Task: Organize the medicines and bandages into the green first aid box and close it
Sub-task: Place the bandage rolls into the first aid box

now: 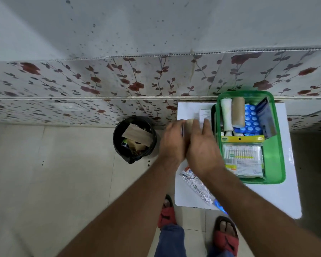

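The green first aid box stands open on a white table. Inside it lie a white bandage roll, a tan bandage roll, blue pill strips, a dark packet and a pack of cotton swabs. Left of the box, my left hand and my right hand meet over a tan roll; both are blurred. The right fingers also reach a white medicine carton. A foil medicine strip lies on the table under my right forearm.
A black bin lined with a bag and holding paper scraps stands on the floor left of the table. A flower-patterned wall runs behind the table. My feet in red sandals stand at the table's near edge.
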